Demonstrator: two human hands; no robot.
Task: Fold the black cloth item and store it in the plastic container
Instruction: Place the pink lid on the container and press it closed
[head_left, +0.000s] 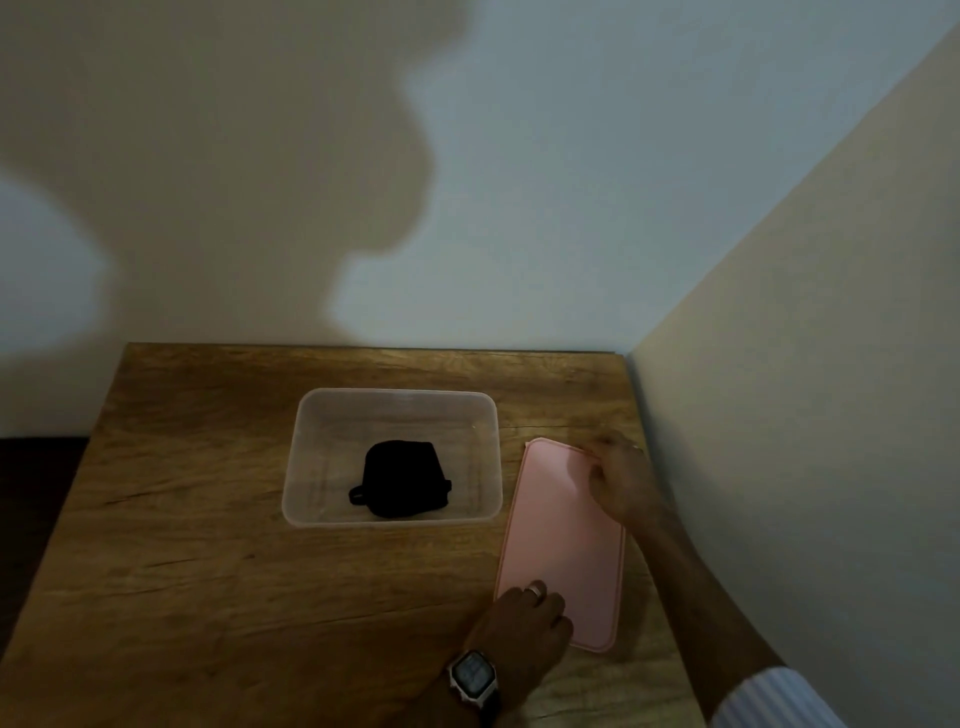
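Observation:
The black cloth item (402, 479) lies folded in a small bundle on the floor of the clear plastic container (306, 457), which stands open in the middle of the wooden table. To its right a pink lid (561, 545) lies flat on the table. My left hand (524, 623), with a watch on the wrist, grips the lid's near left corner. My right hand (618, 478) holds the lid's far right corner, fingers curled over the edge.
The wooden table (208, 571) stands in a corner, with a wall behind it and another wall close along its right edge. Dark floor shows past the table's left edge.

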